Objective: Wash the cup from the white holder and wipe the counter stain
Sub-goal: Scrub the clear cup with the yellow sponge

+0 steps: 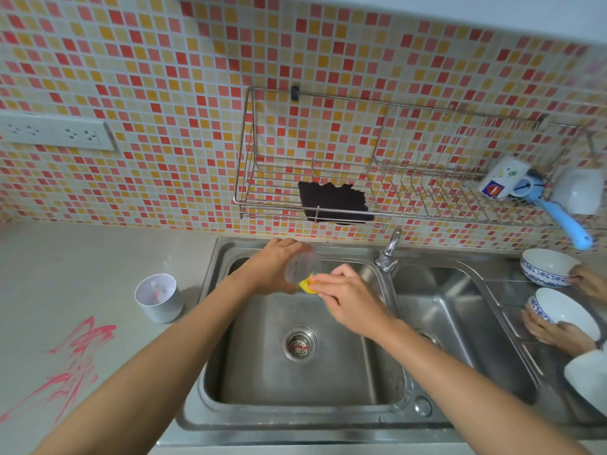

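Observation:
Over the left basin of the steel sink (262, 382), my left hand (271, 267) grips a clear plastic cup (303, 265), tipped with its mouth toward me. My right hand (353, 298) presses a yellow sponge (308, 285) against the cup's lower rim. The white holder (159, 302) stands upright on the grey counter left of the sink, with a small pink-and-white item inside. A red smeared stain (80, 356) spreads over the counter at the front left.
The tap (391, 251) rises between the two basins. A wire wall rack (377, 178) holds a black cloth (335, 203), a mug, a blue-handled brush and a white bowl. At the right, another person's hands (551, 330) hold patterned bowls (547, 267). Wall sockets (56, 131) sit at left.

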`<act>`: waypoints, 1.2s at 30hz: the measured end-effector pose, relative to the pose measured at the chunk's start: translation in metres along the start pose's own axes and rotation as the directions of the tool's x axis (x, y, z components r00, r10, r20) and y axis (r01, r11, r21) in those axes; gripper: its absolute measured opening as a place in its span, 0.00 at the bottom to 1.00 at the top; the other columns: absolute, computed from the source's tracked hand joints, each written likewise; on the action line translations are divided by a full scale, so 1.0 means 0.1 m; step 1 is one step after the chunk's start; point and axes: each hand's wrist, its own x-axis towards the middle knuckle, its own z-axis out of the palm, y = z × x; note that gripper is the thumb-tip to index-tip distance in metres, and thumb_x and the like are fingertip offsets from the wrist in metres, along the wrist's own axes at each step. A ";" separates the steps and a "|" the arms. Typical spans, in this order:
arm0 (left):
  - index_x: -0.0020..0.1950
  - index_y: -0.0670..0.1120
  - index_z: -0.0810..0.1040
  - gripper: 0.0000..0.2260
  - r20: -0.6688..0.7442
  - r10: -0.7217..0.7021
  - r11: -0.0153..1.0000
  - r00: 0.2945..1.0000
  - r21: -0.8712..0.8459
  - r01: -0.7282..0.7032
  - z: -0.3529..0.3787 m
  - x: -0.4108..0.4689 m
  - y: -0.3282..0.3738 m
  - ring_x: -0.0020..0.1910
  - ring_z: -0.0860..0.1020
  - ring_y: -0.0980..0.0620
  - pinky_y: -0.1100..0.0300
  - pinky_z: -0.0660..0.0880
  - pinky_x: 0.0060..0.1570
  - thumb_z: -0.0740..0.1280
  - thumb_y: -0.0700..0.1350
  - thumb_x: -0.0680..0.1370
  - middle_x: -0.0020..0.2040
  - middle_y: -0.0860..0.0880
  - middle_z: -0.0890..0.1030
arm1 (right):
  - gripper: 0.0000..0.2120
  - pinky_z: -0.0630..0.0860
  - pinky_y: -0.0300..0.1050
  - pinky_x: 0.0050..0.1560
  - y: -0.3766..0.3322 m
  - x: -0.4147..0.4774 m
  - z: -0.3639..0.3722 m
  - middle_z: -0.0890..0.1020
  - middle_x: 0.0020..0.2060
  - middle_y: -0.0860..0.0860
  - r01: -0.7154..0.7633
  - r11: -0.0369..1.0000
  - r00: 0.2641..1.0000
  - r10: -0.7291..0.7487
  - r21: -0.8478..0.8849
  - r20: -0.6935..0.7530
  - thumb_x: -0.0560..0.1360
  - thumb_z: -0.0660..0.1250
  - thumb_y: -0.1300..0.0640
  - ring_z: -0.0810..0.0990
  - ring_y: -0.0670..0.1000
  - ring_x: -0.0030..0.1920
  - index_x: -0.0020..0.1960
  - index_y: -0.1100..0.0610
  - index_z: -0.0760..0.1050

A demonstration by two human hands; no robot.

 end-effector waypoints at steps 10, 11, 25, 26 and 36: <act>0.70 0.52 0.66 0.38 0.005 -0.015 0.987 1.000 -0.162 0.016 -0.04 0.01 0.03 0.64 0.71 0.53 0.60 0.66 0.66 0.79 0.51 0.63 0.66 0.54 0.73 | 0.14 0.79 0.49 0.45 0.15 0.08 -0.06 0.82 0.55 0.45 0.123 0.937 0.979 -0.168 -0.326 -0.114 0.66 0.76 0.63 0.78 0.54 0.48 0.50 0.53 0.82; 0.69 0.52 0.65 0.39 -0.008 -0.035 0.974 0.999 -0.225 0.032 -0.05 0.00 0.04 0.63 0.72 0.52 0.56 0.69 0.66 0.80 0.52 0.63 0.65 0.53 0.73 | 0.14 0.79 0.49 0.44 0.16 0.09 -0.07 0.82 0.55 0.45 0.111 0.943 0.977 -0.162 -0.315 -0.142 0.66 0.76 0.63 0.78 0.54 0.48 0.50 0.53 0.82; 0.65 0.48 0.69 0.35 -0.275 -0.070 0.981 0.959 -0.191 0.017 -0.04 0.00 0.03 0.58 0.70 0.52 0.53 0.73 0.59 0.78 0.54 0.63 0.60 0.51 0.70 | 0.12 0.70 0.31 0.56 -0.08 0.28 -0.19 0.83 0.56 0.47 -0.225 0.948 0.969 0.241 0.223 -0.048 0.75 0.68 0.64 0.75 0.39 0.48 0.56 0.56 0.82; 0.66 0.49 0.69 0.35 -0.259 -0.065 0.990 0.964 -0.137 0.030 -0.05 0.00 0.01 0.59 0.69 0.52 0.53 0.71 0.60 0.77 0.56 0.63 0.61 0.52 0.71 | 0.12 0.67 0.25 0.53 -0.09 0.28 -0.17 0.83 0.56 0.48 -0.280 0.912 0.956 0.292 0.300 0.006 0.75 0.68 0.64 0.74 0.32 0.46 0.57 0.57 0.82; 0.68 0.55 0.69 0.37 -0.056 0.009 1.000 0.998 -0.029 -0.010 0.03 -0.03 0.02 0.63 0.68 0.52 0.56 0.68 0.65 0.80 0.54 0.62 0.65 0.54 0.74 | 0.14 0.75 0.46 0.42 0.14 0.28 -0.15 0.84 0.49 0.45 0.178 0.926 0.972 -0.219 -0.333 -0.088 0.64 0.78 0.62 0.75 0.53 0.47 0.48 0.52 0.84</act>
